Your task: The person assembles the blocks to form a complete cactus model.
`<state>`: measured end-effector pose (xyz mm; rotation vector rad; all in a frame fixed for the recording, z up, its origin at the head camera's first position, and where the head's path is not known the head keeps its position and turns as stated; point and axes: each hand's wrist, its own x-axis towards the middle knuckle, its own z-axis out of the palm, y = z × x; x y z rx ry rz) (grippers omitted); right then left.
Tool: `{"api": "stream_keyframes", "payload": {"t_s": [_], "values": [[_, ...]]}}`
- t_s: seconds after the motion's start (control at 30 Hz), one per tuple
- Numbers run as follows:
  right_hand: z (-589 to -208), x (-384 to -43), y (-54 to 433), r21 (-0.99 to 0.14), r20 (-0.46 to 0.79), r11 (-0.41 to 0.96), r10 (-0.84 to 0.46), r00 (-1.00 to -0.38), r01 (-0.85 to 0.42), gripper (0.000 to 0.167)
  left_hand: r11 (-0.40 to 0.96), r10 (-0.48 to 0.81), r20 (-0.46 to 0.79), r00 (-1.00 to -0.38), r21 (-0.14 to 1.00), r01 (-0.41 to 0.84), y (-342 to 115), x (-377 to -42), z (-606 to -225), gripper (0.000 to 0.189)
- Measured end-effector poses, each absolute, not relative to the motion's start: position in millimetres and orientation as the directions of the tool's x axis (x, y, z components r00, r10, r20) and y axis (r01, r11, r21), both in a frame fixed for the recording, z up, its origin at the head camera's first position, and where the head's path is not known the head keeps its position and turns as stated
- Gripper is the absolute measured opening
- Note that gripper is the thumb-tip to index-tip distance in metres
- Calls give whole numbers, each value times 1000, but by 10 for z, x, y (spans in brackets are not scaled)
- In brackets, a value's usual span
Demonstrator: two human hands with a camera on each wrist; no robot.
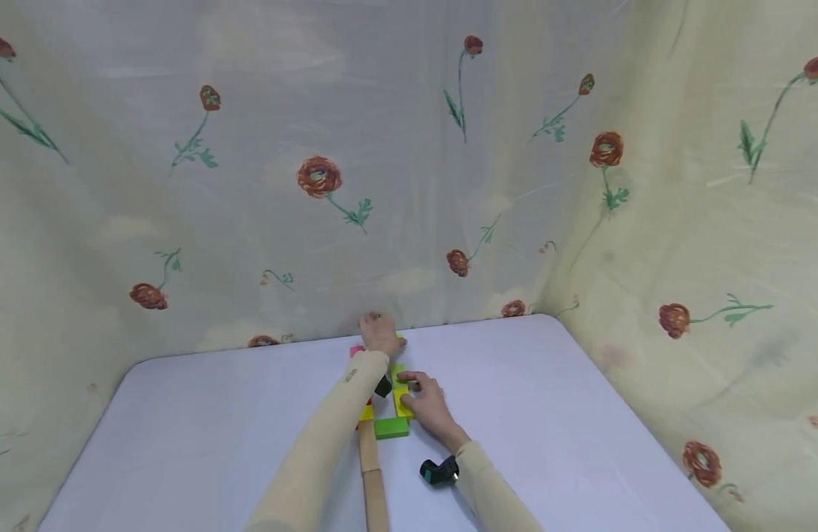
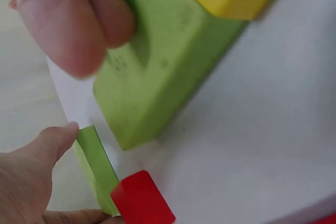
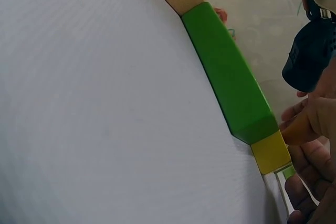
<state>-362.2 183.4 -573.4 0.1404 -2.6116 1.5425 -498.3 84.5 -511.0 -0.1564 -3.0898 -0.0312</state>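
Note:
My left hand (image 1: 380, 336) reaches to the table's far side and pinches a light green block (image 2: 98, 169) by its ends, between thumb and fingers. A red block (image 2: 143, 199) stands right at that block's near end. My right hand (image 1: 431, 406) is lower and to the right, fingers loosely bent over a row of blocks. Its thumb is at the yellow block (image 1: 403, 404). Its fingertips (image 2: 73, 40) are over another light green block (image 2: 157, 51), which adjoins the yellow one. A darker green block (image 3: 231, 77) meets the yellow block's other end.
Two wooden blocks (image 1: 369, 447) run from the green block toward me. Pink (image 1: 357, 350) and red pieces show partly behind my left sleeve (image 1: 325, 436). Black wrist devices (image 1: 439, 471) sit on both arms. A flowered curtain (image 1: 395, 148) borders the white table (image 1: 202, 436).

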Motion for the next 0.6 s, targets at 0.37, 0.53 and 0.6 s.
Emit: {"api": "stream_keyframes", "payload": {"t_s": [0.37, 0.53, 0.6], "values": [[-5724, -3611, 1817, -868, 116, 484, -15, -993, -109, 34, 989, 116, 33, -993, 86, 119, 825, -4939, -5058, 47], [-5724, -3620, 1824, -861, 122, 497, -13, -992, -112, 35, 978, 150, 30, -988, 143, 153, 802, -4904, -5036, 42], [-5725, -3621, 1821, -858, 126, 500, -14, -992, -116, 35, 974, 170, 22, -985, 147, 171, 790, -4906, -5041, 42]]}}
